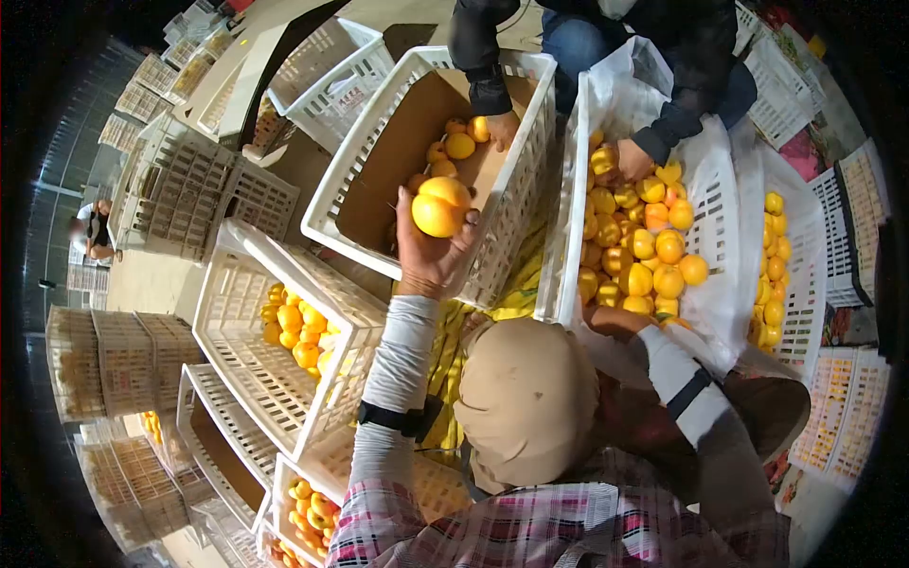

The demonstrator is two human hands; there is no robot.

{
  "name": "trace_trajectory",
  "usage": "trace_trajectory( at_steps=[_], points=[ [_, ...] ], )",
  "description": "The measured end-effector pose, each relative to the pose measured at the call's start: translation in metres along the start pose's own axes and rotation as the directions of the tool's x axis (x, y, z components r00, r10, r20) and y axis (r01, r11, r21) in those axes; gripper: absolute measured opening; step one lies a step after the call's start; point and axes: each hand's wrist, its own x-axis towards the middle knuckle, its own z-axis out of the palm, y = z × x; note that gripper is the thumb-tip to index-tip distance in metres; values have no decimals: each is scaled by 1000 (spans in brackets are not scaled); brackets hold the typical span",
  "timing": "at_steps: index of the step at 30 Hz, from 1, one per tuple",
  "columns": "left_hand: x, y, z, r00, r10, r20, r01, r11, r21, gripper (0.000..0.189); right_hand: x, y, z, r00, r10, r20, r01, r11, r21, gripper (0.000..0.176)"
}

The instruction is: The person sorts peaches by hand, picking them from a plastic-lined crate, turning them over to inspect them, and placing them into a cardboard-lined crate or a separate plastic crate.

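My left hand [431, 248], palm up, holds a yellow-orange fruit [439, 208] above the cardboard-lined crate [327, 204]. More fruit [460, 146] lies inside that crate, beyond my hand. My right hand [615, 322] is low at the near edge of the plastic-lined crate [710, 204], beside its heap of yellow-orange fruit [636, 278]; its fingers are hidden. Across from me, a co-worker's one hand [503, 129] reaches into the cardboard-lined crate, and their other hand [633, 160] touches fruit in the plastic-lined crate.
A beige cap [527, 402] covers the lower middle of the view. A white crate with fruit [227, 293] stands at left, and another fruit crate [781, 189] at right. Stacked crates [170, 194] rise at far left. Yellow sheeting [450, 379] lies between the crates.
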Motion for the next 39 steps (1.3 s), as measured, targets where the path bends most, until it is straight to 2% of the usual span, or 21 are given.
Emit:
trace_trajectory(
  at_steps=[3, 4, 6, 7, 9, 11, 12, 13, 15, 16, 17, 19, 20, 21, 23, 25, 27, 28, 31, 37, 39],
  points=[
    [6, 15, -10, 911, 311, -269, -74, 767, 637, 51, -7, -102, -31, 899, 432, 69, -278, 685, -673, 36],
    [7, 21, -23, 905, 305, -298, 40, 636, 771, 50, 2, -85, -18, 915, 356, -191, -385, 625, -679, 34],
    [14, 25, -49, 906, 302, -297, 207, 295, 933, 48, -5, -105, -36, 922, 285, -261, -381, 551, -742, 31],
    [24, 25, -74, 939, 317, -137, 145, 0, 989, 47, -9, -114, -45, 927, 204, -316, -376, 477, -795, 31],
    [32, 27, -101, 999, 34, 30, -13, -420, 907, 40, -19, -122, -60, 910, 374, -181, -370, 532, -762, 26],
    [41, 32, -145, 993, -61, 96, -108, -784, 611, 32, -23, -89, -60, 935, 342, -97, -285, 557, -780, 23],
    [41, 43, -164, 902, -305, 306, -409, -832, 375, 30, -28, -70, -53, 957, 285, -51, -203, 535, -820, 23],
    [46, 46, -174, 713, -538, 450, -626, -778, 62, 29, -29, -59, -50, 977, 211, -3, -111, 504, -857, 24],
    [34, 26, -137, 831, -256, 494, -517, -684, 514, 31, -25, -64, -45, 951, 299, -79, -218, 468, -857, 25],
    [21, 16, -93, 970, -107, 218, -240, -545, 804, 34, -31, -81, -46, 962, 224, -158, -255, 519, -816, 26],
    [9, 11, -72, 963, -92, 254, -269, -418, 868, 35, -28, -84, -43, 960, 231, -160, -261, 521, -813, 26],
    [12, 15, -103, 924, 6, 383, -290, -644, 708, 33, -27, -87, -32, 795, 417, -440, -592, 379, -711, 28],
    [15, 14, -95, 991, 24, 131, -98, -539, 836, 31, -39, -108, -44, 783, 436, -443, -621, 501, -603, 28],
    [2, 3, -71, 983, 168, 75, -36, -224, 974, 30, -41, -97, -42, 776, 450, -442, -629, 501, -595, 28],
    [4, 3, -59, 991, 97, 92, -60, -293, 954, 30, -43, -74, -40, 749, 419, -513, -660, 538, -524, 29],
    [17, 13, -93, 988, 150, 47, -24, -149, 989, 30, -55, -86, -55, 775, 431, -462, -628, 600, -495, 33],
    [24, 18, -96, 984, 0, 176, -148, -542, 827, 29, -70, -112, -74, 834, 491, -251, -544, 653, -528, 45],
    [25, 19, -97, 985, 1, 174, -146, -540, 829, 29, -75, -108, -77, 825, 501, -263, -565, 713, -415, 54],
    [25, 15, -73, 997, 52, -55, 71, -374, 925, 28, -90, -93, -78, 879, 414, -235, -475, 797, -372, 54],
    [25, 12, -70, 982, 162, 100, -33, -371, 928, 28, -102, -90, -78, 892, 389, -231, -399, 917, 5, 59],
    [23, 13, -66, 977, 214, 21, 10, -144, 989, 26, -103, -91, -76, 871, 398, -288, -372, 917, 142, 60]
  ],
)
